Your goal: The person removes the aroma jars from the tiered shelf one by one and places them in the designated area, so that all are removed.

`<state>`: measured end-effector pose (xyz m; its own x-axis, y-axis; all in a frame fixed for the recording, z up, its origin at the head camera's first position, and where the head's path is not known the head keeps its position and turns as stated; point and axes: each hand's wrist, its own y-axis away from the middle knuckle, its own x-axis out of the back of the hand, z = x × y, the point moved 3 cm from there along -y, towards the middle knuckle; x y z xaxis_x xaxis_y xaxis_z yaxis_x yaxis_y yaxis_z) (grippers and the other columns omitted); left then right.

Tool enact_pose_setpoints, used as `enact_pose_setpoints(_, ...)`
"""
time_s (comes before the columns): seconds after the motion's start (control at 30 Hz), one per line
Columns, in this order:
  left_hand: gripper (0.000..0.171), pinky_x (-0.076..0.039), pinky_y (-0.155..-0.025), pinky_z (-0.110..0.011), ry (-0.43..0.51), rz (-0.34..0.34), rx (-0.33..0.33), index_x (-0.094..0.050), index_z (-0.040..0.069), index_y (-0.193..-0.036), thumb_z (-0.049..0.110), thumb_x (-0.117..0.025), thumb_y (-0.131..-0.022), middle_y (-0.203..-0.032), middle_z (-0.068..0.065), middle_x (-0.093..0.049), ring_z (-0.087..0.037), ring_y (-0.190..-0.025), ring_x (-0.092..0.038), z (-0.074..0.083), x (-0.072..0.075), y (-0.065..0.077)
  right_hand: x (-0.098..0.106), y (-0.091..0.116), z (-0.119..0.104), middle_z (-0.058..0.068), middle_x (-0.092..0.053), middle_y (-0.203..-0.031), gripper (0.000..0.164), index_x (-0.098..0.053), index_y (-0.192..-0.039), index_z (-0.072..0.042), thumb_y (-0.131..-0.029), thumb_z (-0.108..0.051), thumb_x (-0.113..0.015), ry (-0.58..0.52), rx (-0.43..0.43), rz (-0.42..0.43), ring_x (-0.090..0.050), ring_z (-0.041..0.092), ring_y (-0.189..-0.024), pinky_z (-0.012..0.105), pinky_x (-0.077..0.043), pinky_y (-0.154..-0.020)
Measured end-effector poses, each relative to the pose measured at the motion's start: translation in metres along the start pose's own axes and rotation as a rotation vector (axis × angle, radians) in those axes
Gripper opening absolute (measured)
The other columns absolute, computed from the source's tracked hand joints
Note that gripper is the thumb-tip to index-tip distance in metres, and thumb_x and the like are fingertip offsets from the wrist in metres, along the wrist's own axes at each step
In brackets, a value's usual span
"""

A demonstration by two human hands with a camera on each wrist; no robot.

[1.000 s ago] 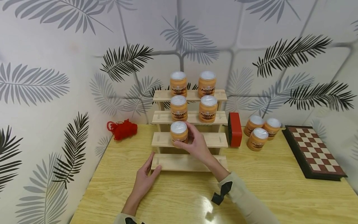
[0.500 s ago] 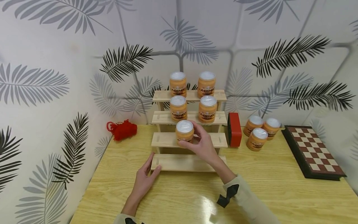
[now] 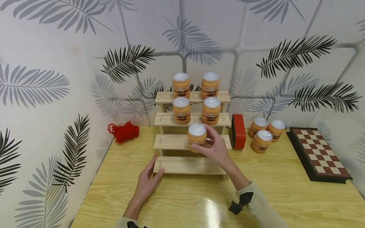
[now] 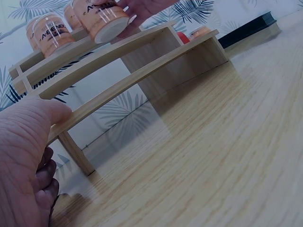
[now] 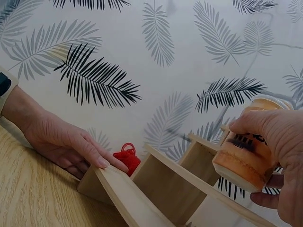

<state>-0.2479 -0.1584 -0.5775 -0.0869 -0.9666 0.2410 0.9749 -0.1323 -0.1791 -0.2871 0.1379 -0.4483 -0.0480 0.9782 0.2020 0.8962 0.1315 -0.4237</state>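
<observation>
Orange, round, squat jar with a silvery lid (image 3: 197, 136), held roughly upright at the front edge of the second-lowest board of a four-tier rack of pale bare wood (image 3: 171, 142). Its underside shows in both wrist views, so it appears lifted from the board. The right hand (image 3: 218, 148) has its grip clamped on the jar, thumb across the near side. The left hand (image 3: 147, 180) has its grip clamped on the left end of the rack's lowest board, thumb on top.

Handling, as judged: the wall looks glossy, hence probably stiff and rather slippery; weight, and whether it is glass or plastic, cannot be told. The sound hold is round the middle of the body, below the lid.

Four matching jars (image 3: 181, 110) stand in pairs on the two upper boards.

Surface: a yellow, wood-grained, shiny worktop (image 3: 182, 196). Toward its far left corner lies a tangle of bright red yarn (image 3: 124, 132); along the far edge, an upright red box (image 3: 239, 132) stands just beside the rack's right end, then a cluster of three orange jars (image 3: 261, 144). A brown-and-cream chequered board on a dark base (image 3: 320, 153) lies toward the far right corner.

Room: white wallpaper with grey and black fronds (image 3: 85, 47) rises behind the far edge.
</observation>
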Motion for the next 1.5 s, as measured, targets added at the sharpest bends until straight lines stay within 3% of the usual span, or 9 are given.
enact_pose_setpoints(0.3,0.074,-0.025,-0.122,-0.046,-0.007,0.005,0.005,-0.030,0.011,-0.166,0.027,-0.068,-0.104,-0.170,-0.011,-0.029,-0.025,-0.155,-0.028,0.002,-0.002,0.000,0.010,0.006,-0.003,0.009,-0.068,-0.130,0.076,-0.056,-0.147,-0.012,-0.079,-0.004,-0.091,0.009,-0.002,0.044,-0.064,0.019,-0.115,0.035,-0.059,-0.092)
enact_pose_setpoints(0.87,0.074,-0.026,-0.123,-0.046,0.001,-0.001,0.003,-0.031,0.012,-0.166,0.027,-0.068,-0.104,-0.171,-0.010,-0.028,-0.023,-0.155,-0.027,0.000,-0.002,0.000,0.053,0.020,-0.004,0.009,-0.066,-0.130,0.074,-0.056,-0.147,-0.011,-0.081,-0.002,-0.089,0.053,0.026,0.087,-0.064,0.015,-0.113,0.027,-0.057,-0.088)
enact_pose_setpoints(1.2,0.074,-0.028,-0.122,-0.051,-0.030,0.010,0.005,-0.032,0.012,-0.165,0.029,-0.069,-0.104,-0.170,-0.009,-0.029,-0.026,-0.154,-0.029,0.000,-0.001,-0.002,0.088,0.036,-0.002,0.002,-0.066,-0.124,0.076,-0.055,-0.149,-0.011,-0.081,0.000,-0.088,0.129,0.012,0.148,-0.068,0.011,-0.101,0.021,-0.057,-0.080)
enact_pose_setpoints(1.5,0.074,-0.028,-0.122,-0.050,-0.019,0.014,0.008,-0.032,0.013,-0.165,0.029,-0.069,-0.104,-0.170,-0.010,-0.029,-0.025,-0.154,-0.030,0.000,0.000,0.001,0.117,0.048,-0.001,-0.009,-0.066,-0.125,0.075,-0.054,-0.150,-0.008,-0.082,0.003,-0.086,0.171,-0.016,0.203,-0.064,0.008,-0.108,0.017,-0.054,-0.083)
